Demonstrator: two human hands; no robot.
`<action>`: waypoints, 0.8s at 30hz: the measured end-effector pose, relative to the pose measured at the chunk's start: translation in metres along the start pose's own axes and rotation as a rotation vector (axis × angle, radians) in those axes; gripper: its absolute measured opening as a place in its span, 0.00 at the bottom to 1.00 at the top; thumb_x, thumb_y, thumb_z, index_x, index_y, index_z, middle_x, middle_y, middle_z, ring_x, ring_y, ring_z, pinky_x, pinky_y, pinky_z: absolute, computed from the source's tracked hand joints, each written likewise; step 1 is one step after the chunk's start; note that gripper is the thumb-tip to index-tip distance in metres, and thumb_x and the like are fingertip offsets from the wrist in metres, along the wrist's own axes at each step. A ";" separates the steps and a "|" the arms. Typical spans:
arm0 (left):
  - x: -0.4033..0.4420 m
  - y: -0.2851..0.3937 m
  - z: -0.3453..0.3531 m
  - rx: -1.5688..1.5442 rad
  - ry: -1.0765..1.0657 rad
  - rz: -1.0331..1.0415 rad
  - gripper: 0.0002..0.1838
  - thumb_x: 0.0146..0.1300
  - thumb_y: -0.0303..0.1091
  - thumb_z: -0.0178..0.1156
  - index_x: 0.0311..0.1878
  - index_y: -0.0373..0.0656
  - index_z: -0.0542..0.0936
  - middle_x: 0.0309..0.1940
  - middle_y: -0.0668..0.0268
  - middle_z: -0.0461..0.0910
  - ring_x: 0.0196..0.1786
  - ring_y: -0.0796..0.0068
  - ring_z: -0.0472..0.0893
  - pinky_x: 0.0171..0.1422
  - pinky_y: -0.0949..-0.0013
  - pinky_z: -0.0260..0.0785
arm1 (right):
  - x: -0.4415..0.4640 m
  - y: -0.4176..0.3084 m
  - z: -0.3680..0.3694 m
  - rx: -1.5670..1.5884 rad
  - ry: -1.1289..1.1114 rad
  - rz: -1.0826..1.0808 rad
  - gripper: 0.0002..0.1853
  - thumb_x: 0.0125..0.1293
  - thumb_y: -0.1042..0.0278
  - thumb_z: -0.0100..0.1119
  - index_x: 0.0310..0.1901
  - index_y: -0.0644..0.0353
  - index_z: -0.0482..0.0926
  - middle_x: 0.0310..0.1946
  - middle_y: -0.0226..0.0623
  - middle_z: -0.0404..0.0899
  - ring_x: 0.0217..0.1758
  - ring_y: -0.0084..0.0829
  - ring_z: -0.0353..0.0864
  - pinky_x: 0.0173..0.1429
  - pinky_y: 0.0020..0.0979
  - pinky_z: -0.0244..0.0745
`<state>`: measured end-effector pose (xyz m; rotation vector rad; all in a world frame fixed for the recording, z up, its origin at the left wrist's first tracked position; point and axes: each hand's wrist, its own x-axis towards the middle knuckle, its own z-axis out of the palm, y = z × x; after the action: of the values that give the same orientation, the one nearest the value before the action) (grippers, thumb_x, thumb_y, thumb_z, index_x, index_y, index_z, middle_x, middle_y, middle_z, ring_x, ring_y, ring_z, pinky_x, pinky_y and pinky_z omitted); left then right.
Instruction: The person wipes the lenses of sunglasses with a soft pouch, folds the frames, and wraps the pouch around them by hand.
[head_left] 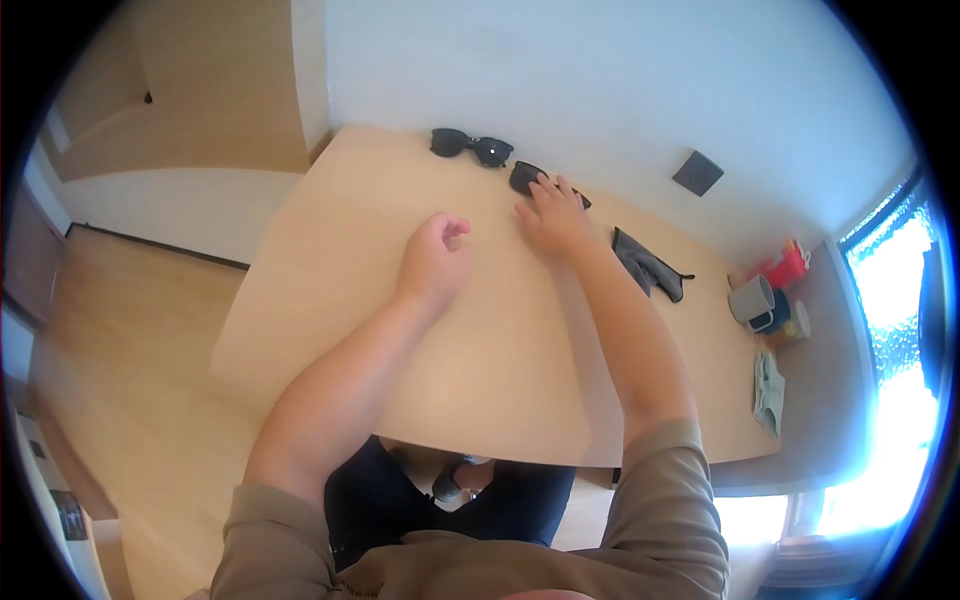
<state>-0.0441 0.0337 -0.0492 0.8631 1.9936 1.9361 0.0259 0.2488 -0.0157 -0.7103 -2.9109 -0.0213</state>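
My right hand (555, 217) reaches to the back of the wooden table (500, 340), its fingers spread over a pair of dark sunglasses (525, 178) and covering part of them. A second pair of black sunglasses (471, 147) lies to the left, near the wall, touched by neither hand. Over the middle-left of the table is my left hand (437, 258), its fingers curled in; whether anything is inside them is hidden. To the right of my right forearm lies a dark grey cloth pouch (650, 268), partly hidden by that arm.
At the table's right side stand a grey mug (751, 299), a dark blue mug (777, 312) and a red item (788, 264). Folded pale cloth or paper (768, 393) lies near the right edge. A wall with a dark square plate (698, 173) borders the back.
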 end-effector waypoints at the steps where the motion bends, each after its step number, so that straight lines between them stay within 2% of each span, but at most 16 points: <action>1: 0.000 -0.003 0.000 -0.006 0.006 0.018 0.13 0.57 0.24 0.56 0.47 0.37 0.77 0.48 0.55 0.80 0.51 0.65 0.79 0.57 0.65 0.71 | 0.011 0.006 0.005 0.017 0.027 -0.012 0.35 0.72 0.43 0.43 0.71 0.60 0.62 0.76 0.38 0.53 0.80 0.45 0.44 0.81 0.46 0.40; 3: 0.001 -0.008 0.000 -0.013 0.006 0.034 0.14 0.57 0.27 0.57 0.47 0.37 0.77 0.47 0.53 0.80 0.49 0.64 0.80 0.55 0.64 0.71 | 0.028 0.020 0.013 0.055 0.072 -0.033 0.34 0.71 0.46 0.47 0.70 0.61 0.64 0.75 0.41 0.55 0.79 0.49 0.47 0.79 0.50 0.43; 6: 0.002 -0.011 0.001 -0.013 -0.003 0.047 0.14 0.55 0.29 0.58 0.46 0.37 0.77 0.45 0.54 0.80 0.48 0.64 0.80 0.53 0.64 0.72 | 0.038 0.036 0.017 0.066 0.091 -0.067 0.35 0.70 0.43 0.47 0.69 0.61 0.65 0.76 0.38 0.54 0.81 0.43 0.45 0.81 0.46 0.40; 10: 0.001 -0.010 0.000 -0.017 0.005 0.044 0.15 0.54 0.32 0.59 0.45 0.37 0.77 0.44 0.55 0.80 0.45 0.64 0.80 0.52 0.63 0.72 | 0.041 0.056 0.028 0.147 0.314 -0.192 0.29 0.68 0.49 0.52 0.65 0.57 0.71 0.72 0.45 0.60 0.76 0.50 0.53 0.77 0.49 0.51; 11: 0.001 -0.010 0.000 -0.021 0.003 0.029 0.15 0.54 0.32 0.59 0.45 0.37 0.77 0.44 0.55 0.80 0.45 0.64 0.80 0.51 0.63 0.72 | 0.037 0.059 0.028 0.127 0.332 -0.137 0.26 0.68 0.52 0.54 0.63 0.56 0.74 0.68 0.47 0.64 0.72 0.51 0.59 0.74 0.49 0.55; 14: -0.001 -0.005 0.000 0.029 0.013 0.051 0.14 0.53 0.32 0.59 0.44 0.37 0.77 0.43 0.55 0.81 0.39 0.66 0.80 0.48 0.64 0.73 | 0.034 0.062 0.025 0.130 0.317 -0.072 0.24 0.68 0.54 0.54 0.62 0.55 0.74 0.66 0.46 0.66 0.69 0.51 0.62 0.72 0.47 0.59; 17: -0.005 0.012 -0.002 -0.011 -0.015 -0.038 0.11 0.56 0.25 0.56 0.43 0.36 0.76 0.43 0.60 0.80 0.49 0.71 0.78 0.55 0.69 0.71 | 0.039 0.075 0.036 0.247 0.489 -0.142 0.20 0.68 0.57 0.54 0.57 0.56 0.79 0.58 0.48 0.74 0.62 0.50 0.70 0.66 0.44 0.66; 20: -0.011 0.023 -0.007 -0.036 -0.023 -0.089 0.10 0.56 0.25 0.56 0.43 0.36 0.76 0.44 0.60 0.80 0.50 0.72 0.78 0.55 0.69 0.71 | 0.033 0.080 0.015 0.337 0.536 0.162 0.16 0.67 0.60 0.55 0.50 0.58 0.82 0.50 0.49 0.79 0.56 0.50 0.76 0.60 0.41 0.71; 23: -0.009 0.006 -0.004 -0.007 0.033 0.043 0.13 0.53 0.30 0.58 0.42 0.36 0.77 0.38 0.57 0.80 0.31 0.73 0.78 0.39 0.67 0.72 | 0.018 0.070 -0.014 0.568 0.441 0.437 0.14 0.66 0.61 0.56 0.45 0.60 0.84 0.46 0.49 0.82 0.52 0.50 0.78 0.57 0.41 0.72; 24: -0.011 0.006 -0.004 -0.016 0.029 0.037 0.13 0.53 0.30 0.58 0.42 0.36 0.77 0.37 0.57 0.80 0.31 0.73 0.77 0.39 0.67 0.72 | 0.016 0.072 -0.013 0.519 0.419 0.399 0.14 0.65 0.61 0.56 0.46 0.60 0.84 0.48 0.48 0.81 0.53 0.50 0.77 0.58 0.41 0.72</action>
<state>-0.0361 0.0244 -0.0451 0.8784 1.9896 1.9929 0.0472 0.3195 -0.0016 -1.0148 -2.1954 0.5358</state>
